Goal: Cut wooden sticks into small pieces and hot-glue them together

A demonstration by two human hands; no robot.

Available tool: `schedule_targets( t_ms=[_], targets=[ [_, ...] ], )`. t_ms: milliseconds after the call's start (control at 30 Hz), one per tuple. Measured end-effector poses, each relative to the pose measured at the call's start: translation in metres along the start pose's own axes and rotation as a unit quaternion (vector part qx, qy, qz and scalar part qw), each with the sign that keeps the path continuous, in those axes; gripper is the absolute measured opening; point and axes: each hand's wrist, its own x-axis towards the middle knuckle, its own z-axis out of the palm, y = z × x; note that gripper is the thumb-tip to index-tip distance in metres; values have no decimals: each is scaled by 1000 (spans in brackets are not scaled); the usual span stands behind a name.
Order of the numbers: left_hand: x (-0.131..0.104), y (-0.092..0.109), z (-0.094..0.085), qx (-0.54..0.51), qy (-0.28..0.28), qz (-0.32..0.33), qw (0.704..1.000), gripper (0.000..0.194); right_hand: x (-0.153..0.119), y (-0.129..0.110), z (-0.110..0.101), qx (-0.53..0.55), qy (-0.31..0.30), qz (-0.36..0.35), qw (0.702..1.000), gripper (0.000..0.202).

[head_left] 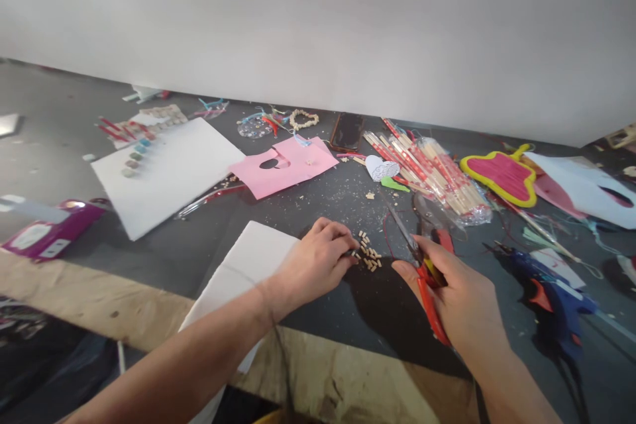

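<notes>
My right hand (460, 285) grips a pair of scissors (431, 308) with red-orange handles, its blades pointing away from me and to the left. My left hand (322, 255) rests low over the dark tabletop with its fingers curled together. Whatever is between those fingertips is too small or too hidden to name. Right beside them lies a small pile of short cut wooden stick pieces (368, 253). A sheet of white foam board (248, 271) lies partly under my left wrist. Tiny scraps are scattered beyond the pile.
Bagged chopsticks (427, 172), a paper heart (381, 167) and a phone (346, 131) lie farther back. To the right are a blue glue gun (551, 295) and a yellow-edged pink shape (501, 177). Leftward sit pink paper (303, 169), white board (169, 172) and a purple tape dispenser (54, 232).
</notes>
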Motion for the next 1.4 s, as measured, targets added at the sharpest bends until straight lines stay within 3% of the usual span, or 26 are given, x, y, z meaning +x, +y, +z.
schedule_targets(
  t_ms=[233, 400, 633, 833, 1133, 1400],
  targets=[
    [7, 8, 1, 46, -42, -26, 998, 24, -2, 3, 1, -1, -5, -23, 1000, 34],
    [6, 6, 1, 5, -34, -12, 999, 16, -2, 4, 2, -17, -10, -28, 999, 34],
    [5, 3, 3, 11, -45, -27, 999, 26, -1, 2, 1, -4, -17, -28, 999, 35],
    [5, 1, 3, -10, -47, -1, 999, 15, -2, -1, 0, 20, -43, -13, 999, 36],
    [-2, -6, 6, -31, -68, 1, 997, 15, -3, -8, -2, 64, -96, 31, 993, 40],
    [-3, 2, -5, -121, -62, -100, 986, 22, -2, -10, -4, 68, -92, 34, 993, 38]
  ],
)
